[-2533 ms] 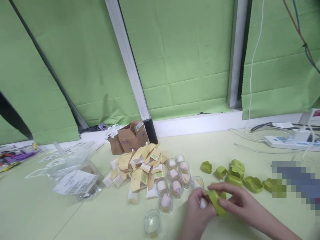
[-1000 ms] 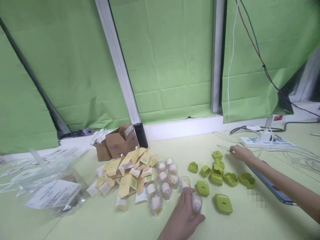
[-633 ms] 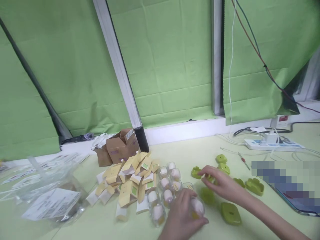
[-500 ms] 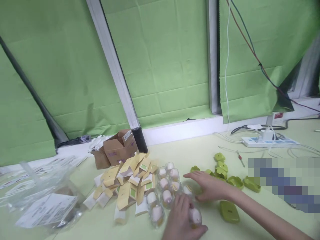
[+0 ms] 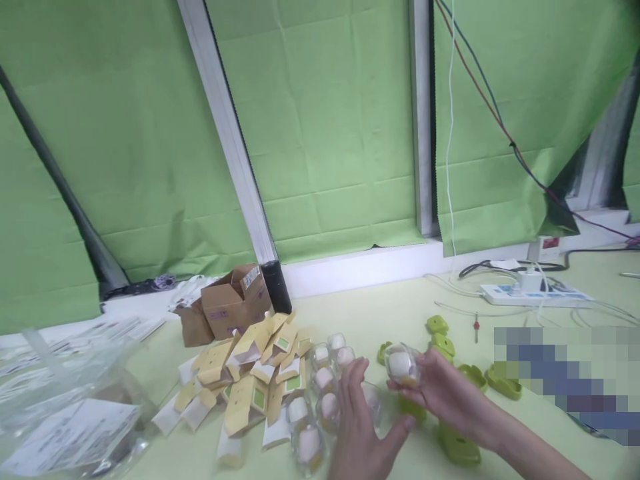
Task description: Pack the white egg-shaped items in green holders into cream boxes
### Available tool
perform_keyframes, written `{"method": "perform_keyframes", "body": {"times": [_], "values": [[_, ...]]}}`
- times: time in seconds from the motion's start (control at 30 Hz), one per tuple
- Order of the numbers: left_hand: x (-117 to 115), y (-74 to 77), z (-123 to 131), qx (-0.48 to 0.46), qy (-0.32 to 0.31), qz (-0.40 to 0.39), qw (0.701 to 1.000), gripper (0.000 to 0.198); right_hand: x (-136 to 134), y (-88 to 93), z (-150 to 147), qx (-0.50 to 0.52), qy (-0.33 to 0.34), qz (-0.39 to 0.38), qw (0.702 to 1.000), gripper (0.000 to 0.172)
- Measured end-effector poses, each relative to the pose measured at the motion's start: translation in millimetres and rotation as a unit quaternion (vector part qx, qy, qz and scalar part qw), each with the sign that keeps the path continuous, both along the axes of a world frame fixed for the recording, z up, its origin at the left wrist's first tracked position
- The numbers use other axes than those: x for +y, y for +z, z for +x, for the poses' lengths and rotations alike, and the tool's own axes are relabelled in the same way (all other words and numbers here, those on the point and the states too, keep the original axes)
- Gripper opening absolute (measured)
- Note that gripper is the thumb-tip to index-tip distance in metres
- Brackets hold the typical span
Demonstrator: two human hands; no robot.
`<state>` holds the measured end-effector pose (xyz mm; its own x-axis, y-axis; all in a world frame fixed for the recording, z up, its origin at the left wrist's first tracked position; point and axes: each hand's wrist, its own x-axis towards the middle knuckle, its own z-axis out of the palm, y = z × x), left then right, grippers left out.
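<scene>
My right hand (image 5: 443, 393) grips a clear plastic case (image 5: 401, 365) with a white rounded piece inside, raised a little above the table. My left hand (image 5: 357, 427) is open, fingers up and thumb apart, over the right side of a group of similar clear cases (image 5: 325, 380). One more clear case (image 5: 373, 400) shows partly behind its fingers. Olive-green plastic pieces, some flower-shaped (image 5: 504, 381), lie around and beyond my right hand. A larger green piece (image 5: 457, 445) sits below my right wrist, partly covered.
Left of the cases lies a heap of yellow folded card boxes (image 5: 247, 403). Behind it stand an open brown carton (image 5: 233, 303) and a black cylinder (image 5: 277, 287). A plastic bag (image 5: 75, 413) is at far left. A power strip (image 5: 535, 295) with cables and a red-handled tool (image 5: 477, 327) are at right.
My right hand has taken hold of a clear case and raised it. My left hand, formerly closed around a case at the front, has opened and its fingers now point upward.
</scene>
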<state>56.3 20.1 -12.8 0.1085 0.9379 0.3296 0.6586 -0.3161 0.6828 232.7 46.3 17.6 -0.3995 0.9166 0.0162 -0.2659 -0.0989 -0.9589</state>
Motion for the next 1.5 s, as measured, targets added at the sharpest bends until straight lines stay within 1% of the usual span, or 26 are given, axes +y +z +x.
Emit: {"method": "perform_keyframes", "body": {"times": [0.07, 0.1, 0.17, 0.23, 0.3, 0.37, 0.43, 0.5, 0.57, 0.63, 0.7, 0.73, 0.83, 0.87, 0.9, 0.93, 1.03, 1.1, 1.13, 1.2, 1.27, 1.3, 1.33, 1.4, 1.47, 1.5], "values": [[-4.2, 17.3, 6.4, -0.045, -0.026, -0.016, 0.999, 0.080, -10.2, -0.5, -9.5, 0.110, 0.037, -0.078, 0.990, 0.028], [-5.6, 25.7, 9.2, -0.040, -0.055, -0.023, 0.997, 0.076, -14.5, -0.9, -14.7, 0.138, 0.057, -0.105, 0.983, 0.026], [-7.3, 39.1, 12.6, -0.015, -0.095, -0.023, 0.995, 0.058, -21.1, -2.2, -23.1, 0.176, 0.098, -0.151, 0.968, 0.028], [-8.6, 45.3, 12.8, -0.028, -0.078, -0.002, 0.997, 0.041, -24.4, -4.9, -26.7, 0.193, 0.113, -0.192, 0.956, 0.032], [-10.3, 43.0, 10.4, -0.089, -0.032, 0.034, 0.995, 0.038, -24.1, -8.1, -24.1, 0.182, 0.093, -0.209, 0.956, 0.030], [-12.4, 32.6, 7.2, -0.154, -0.012, 0.060, 0.986, 0.038, -20.8, -9.3, -15.3, 0.131, 0.040, -0.173, 0.975, 0.023], [-14.5, 14.9, 4.3, -0.177, -0.016, 0.058, 0.982, 0.043, -16.1, -6.2, -1.2, 0.019, -0.028, -0.082, 0.996, 0.022], [-16.5, -8.0, 1.4, -0.146, -0.033, 0.041, 0.988, 0.044, -11.7, 0.4, 16.0, -0.136, -0.087, 0.025, 0.987, 0.029], [-18.5, -31.7, -3.0, -0.091, -0.060, 0.032, 0.993, 0.040, -9.4, 5.6, 34.5, -0.275, -0.113, 0.112, 0.948, 0.034], [-20.7, -50.7, -9.0, -0.039, -0.087, 0.040, 0.995, 0.034, -10.6, 3.8, 53.0, -0.395, -0.117, 0.167, 0.896, 0.034], [-23.2, -60.2, -13.8, 0.013, -0.093, 0.064, 0.994, 0.031, -15.7, -7.2, 70.1, -0.484, -0.126, 0.198, 0.843, 0.032], [-24.4, -60.7, -14.2, 0.037, -0.083, 0.080, 0.993, 0.033, -19.7, -15.4, 77.7, -0.511, -0.138, 0.206, 0.823, 0.031], [-26.0, -46.8, -0.9, 0.088, -0.070, 0.112, 0.987, 0.050, -34.2, -41.9, 94.0, -0.541, -0.173, 0.225, 0.792, 0.032], [-25.1, -38.7, 8.7, 0.100, -0.085, 0.110, 0.985, 0.055, -38.9, -49.3, 96.9, -0.543, -0.176, 0.230, 0.788, 0.031], [-23.2, -30.0, 20.2, 0.118, -0.119, 0.095, 0.981, 0.054, -43.0, -55.3, 98.7, -0.542, -0.171, 0.234, 0.789, 0.030], [-20.2, -21.4, 32.8, 0.133, -0.144, 0.080, 0.977, 0.051, -46.4, -60.0, 99.7, -0.540, -0.162, 0.237, 0.791, 0.028], [-6.6, -0.6, 66.6, 0.200, -0.232, 0.069, 0.950, 0.055, -51.1, -68.1, 100.6, -0.523, -0.126, 0.242, 0.807, 0.025], [2.0, 9.0, 77.3, 0.226, -0.277, 0.074, 0.931, 0.044, -50.5, -69.5, 102.0, -0.504, -0.129, 0.238, 0.820, 0.028], [5.0, 13.3, 77.7, 0.214, -0.293, 0.071, 0.929, 0.040, -49.5, -68.6, 102.7, -0.487, -0.147, 0.235, 0.828, 0.030], [8.4, 21.8, 70.0, 0.118, -0.297, 0.038, 0.947, 0.041, -46.2, -62.3, 102.5, -0.432, -0.204, 0.232, 0.847, 0.033], [9.4, 29.3, 55.2, -0.058, -0.249, -0.050, 0.966, 0.047, -41.4, -48.6, 97.1, -0.355, -0.250, 0.223, 0.873, 0.033], [9.7, 31.8, 47.3, -0.163, -0.215, -0.102, 0.958, 0.048, -38.2, -39.4, 91.9, -0.311, -0.258, 0.213, 0.889, 0.033], [10.2, 32.9, 39.9, -0.270, -0.185, -0.148, 0.933, 0.047, -34.5, -29.3, 85.2, -0.268, -0.252, 0.192, 0.910, 0.035], [12.0, 30.8, 28.4, -0.459, -0.156, -0.202, 0.851, 0.043, -25.2, -9.2, 68.7, -0.185, -0.225, 0.127, 0.948, 0.045], [14.7, 24.0, 22.0, -0.591, -0.151, -0.212, 0.764, 0.039, -14.6, 6.6, 51.2, -0.137, -0.186, 0.066, 0.971, 0.048], [15.9, 19.9, 20.4, -0.633, -0.142, -0.215, 0.730, 0.036, -9.6, 11.9, 43.1, -0.130, -0.173, 0.045, 0.975, 0.047]]}}
